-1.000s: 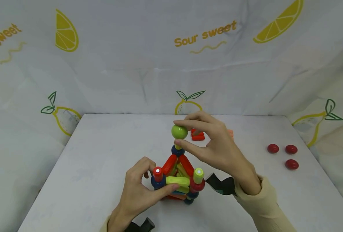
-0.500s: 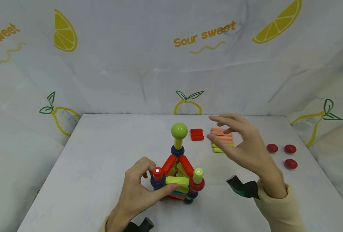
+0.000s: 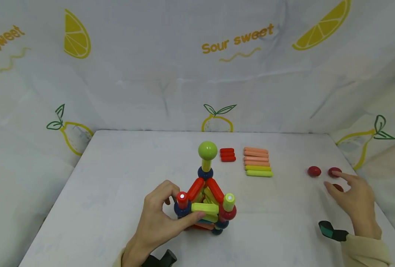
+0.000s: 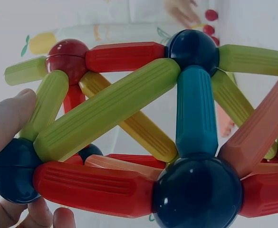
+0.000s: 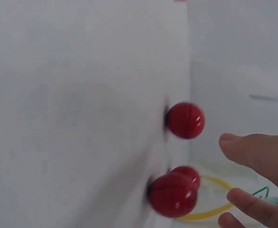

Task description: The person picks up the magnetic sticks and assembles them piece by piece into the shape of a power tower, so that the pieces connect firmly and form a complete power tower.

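My left hand (image 3: 160,218) grips the near left corner of a structure (image 3: 205,208) of magnetic sticks and balls, its thumb along a yellow-green stick. In the left wrist view, the fingers curl round a dark blue ball (image 4: 16,171) at one corner. A light green ball (image 3: 207,150) tops a short upright stick at the structure's far corner. At the table's right side my right hand (image 3: 355,196) hovers over red balls, thumb and fingers apart. In the right wrist view the fingertips are beside a red ball (image 5: 186,120), with a gap between; another red ball (image 5: 172,194) partly hides a third.
Short red sticks (image 3: 228,155) lie in a row behind the structure. To their right is a stack of longer sticks (image 3: 256,158), pink, yellow and yellow-green. A white table (image 3: 117,167) carries everything, with a lemon-print cloth (image 3: 157,74) behind.
My right hand has let go of the light green ball, which stays on top of the structure, and has moved right to the red balls. The left hand has kept its hold.
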